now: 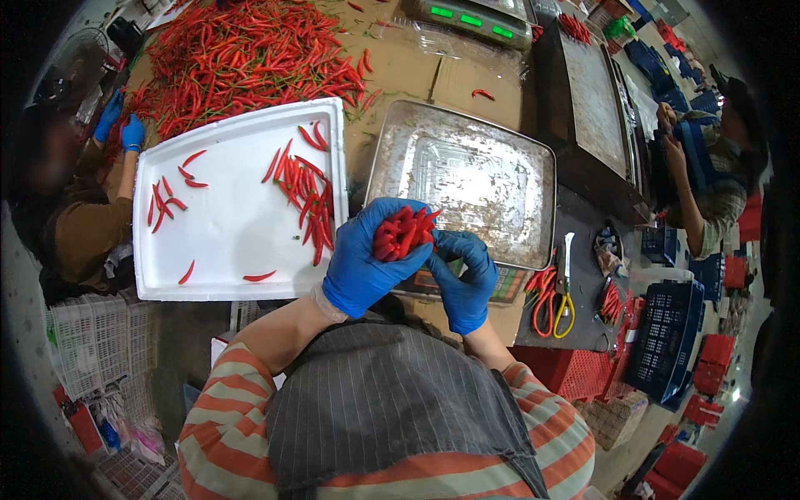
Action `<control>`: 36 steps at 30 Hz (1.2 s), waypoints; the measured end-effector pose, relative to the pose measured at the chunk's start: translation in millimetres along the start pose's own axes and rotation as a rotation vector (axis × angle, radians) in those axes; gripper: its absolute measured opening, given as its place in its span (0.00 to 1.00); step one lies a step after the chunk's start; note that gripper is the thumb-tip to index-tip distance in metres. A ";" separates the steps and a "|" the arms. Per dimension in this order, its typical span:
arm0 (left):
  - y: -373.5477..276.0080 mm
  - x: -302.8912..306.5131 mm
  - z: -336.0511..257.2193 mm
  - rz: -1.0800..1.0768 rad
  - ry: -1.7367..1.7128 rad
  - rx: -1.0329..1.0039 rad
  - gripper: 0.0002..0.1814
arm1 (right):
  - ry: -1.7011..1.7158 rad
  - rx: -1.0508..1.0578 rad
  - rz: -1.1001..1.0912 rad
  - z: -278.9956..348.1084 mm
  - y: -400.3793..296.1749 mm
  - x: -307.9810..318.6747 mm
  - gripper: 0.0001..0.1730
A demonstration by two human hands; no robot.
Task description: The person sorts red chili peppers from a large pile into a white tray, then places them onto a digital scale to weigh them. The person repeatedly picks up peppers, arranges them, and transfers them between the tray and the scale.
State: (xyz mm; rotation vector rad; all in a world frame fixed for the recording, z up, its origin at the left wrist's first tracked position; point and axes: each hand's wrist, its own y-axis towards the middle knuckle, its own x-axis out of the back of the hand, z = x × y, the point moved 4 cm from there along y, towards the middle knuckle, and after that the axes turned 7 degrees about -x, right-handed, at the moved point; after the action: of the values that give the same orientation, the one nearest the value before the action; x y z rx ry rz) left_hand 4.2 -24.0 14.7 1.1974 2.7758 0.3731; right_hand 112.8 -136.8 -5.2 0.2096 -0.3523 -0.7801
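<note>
My left hand (369,262), in a blue glove, grips a bunch of red chili peppers (403,234) with their tips pointing up and right. Against the right side of the bunch my right hand (465,275), also gloved, has its thumb and index finger bent close together; whether they pinch a pepper cannot be told. Both hands are over the near left corner of a weighing scale's worn metal pan (500,181). To the left lies a white foam tray (219,237) with a cluster of loose red chilies (306,200) at its right side and several scattered ones.
A large heap of red chilies (250,56) lies behind the tray. Scissors (562,294) and more chilies are right of the scale. A second scale (475,22) stands at the back, a metal-topped box (594,106) back right. One person works at far left, another at far right.
</note>
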 end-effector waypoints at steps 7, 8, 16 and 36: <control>12.6 -18.6 0.1 0.067 0.028 -0.052 0.24 | 0.015 -0.022 -0.055 -21.3 0.1 16.0 0.19; 14.2 -20.1 0.2 0.075 0.038 -0.056 0.24 | 0.027 -0.035 -0.058 -24.1 0.0 17.2 0.18; 24.1 -23.7 11.5 -0.059 -0.151 0.051 0.25 | -0.111 0.001 -0.095 -20.1 13.9 27.9 0.17; 47.8 1.1 35.1 -0.195 -0.193 0.298 0.20 | -0.610 -0.095 -0.281 -46.6 51.6 65.1 0.11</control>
State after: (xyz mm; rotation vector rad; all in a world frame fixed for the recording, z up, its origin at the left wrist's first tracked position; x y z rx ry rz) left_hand 43.5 14.8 -6.7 0.9384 2.8081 -0.1702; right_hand 206.9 -145.0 -16.9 -0.0782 -0.8724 -1.1317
